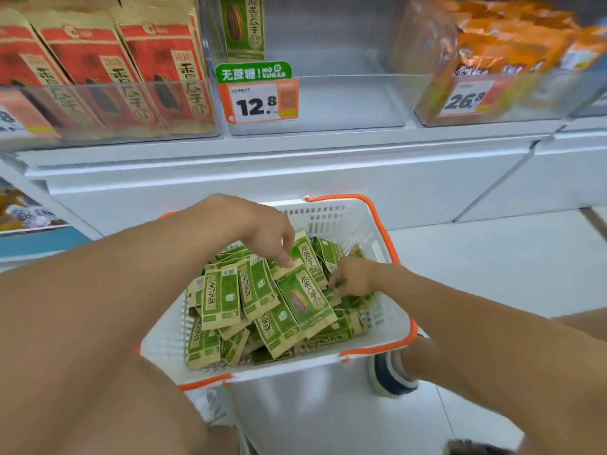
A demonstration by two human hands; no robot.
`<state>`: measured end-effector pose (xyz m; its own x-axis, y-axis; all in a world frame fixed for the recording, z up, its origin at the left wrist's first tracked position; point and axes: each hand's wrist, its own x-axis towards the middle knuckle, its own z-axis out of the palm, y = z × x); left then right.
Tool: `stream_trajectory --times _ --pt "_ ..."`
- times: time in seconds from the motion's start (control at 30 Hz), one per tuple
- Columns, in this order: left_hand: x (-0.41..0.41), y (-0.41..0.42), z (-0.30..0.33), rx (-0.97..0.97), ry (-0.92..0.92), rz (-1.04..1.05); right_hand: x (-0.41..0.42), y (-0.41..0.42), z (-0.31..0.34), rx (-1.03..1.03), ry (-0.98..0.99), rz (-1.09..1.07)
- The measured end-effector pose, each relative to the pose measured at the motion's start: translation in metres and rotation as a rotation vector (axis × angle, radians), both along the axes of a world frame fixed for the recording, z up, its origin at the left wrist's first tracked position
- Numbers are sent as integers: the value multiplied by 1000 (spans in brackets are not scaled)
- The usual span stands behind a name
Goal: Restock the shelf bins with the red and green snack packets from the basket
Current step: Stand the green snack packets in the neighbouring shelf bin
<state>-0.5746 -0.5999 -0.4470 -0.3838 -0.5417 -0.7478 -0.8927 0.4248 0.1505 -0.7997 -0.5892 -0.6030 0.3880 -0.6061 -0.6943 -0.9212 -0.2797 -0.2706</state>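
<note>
Glossy white shelf (pixel 295 178) | slotted plastic basket (pixel 387 231) | both hands' grips curled on flat green packets (pixel 305 297)

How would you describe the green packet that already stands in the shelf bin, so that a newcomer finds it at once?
Look at the clear middle bin on the shelf, the one with the 12.8 price tag on its front. The green packet stands upright at the bin's far left, just above that tag. It is the only packet in this bin; the red packets fill the bin to its left.

red packets (pixel 98 70) cropped, orange bags (pixel 512 44) blurred
</note>
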Motion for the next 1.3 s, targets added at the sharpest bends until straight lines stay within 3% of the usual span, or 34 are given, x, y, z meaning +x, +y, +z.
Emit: stream_trajectory --times 0.13,0.33,0.43,0.63,0.73,0.8,0.93,1.0,1.13,1.23,1.3 --pt "-1 -9 11 -46 44 15 -3 18 -28 -18 253 135" --pt "4 -22 31 -99 63 66 2 15 -16 -62 214 15" --pt "10 -24 33 -69 113 116 4 -8 15 -107 41 -123" --pt "14 -25 37 38 211 225 -1 -63 148 -83 -231 -328" --pt "6 -27 39 110 321 321 -1 -66 204 -309 -396 -484" --pt "4 -28 44 164 354 391 3 -58 235 -348 -579 -590" --pt "14 -25 58 376 371 463 1 -53 271 -185 -1003 -803" --pt "19 -24 63 485 530 571 1 -63 276 -88 -1187 -887" --pt "14 -25 68 589 1150 992 0 -78 268 153 -1377 -1025" --pt "5 -33 72 347 1574 1320 -6 -79 260 42 -1231 -948" --pt "3 -37 77 53 1621 1344 -7 -78 254 -44 -1097 -877"
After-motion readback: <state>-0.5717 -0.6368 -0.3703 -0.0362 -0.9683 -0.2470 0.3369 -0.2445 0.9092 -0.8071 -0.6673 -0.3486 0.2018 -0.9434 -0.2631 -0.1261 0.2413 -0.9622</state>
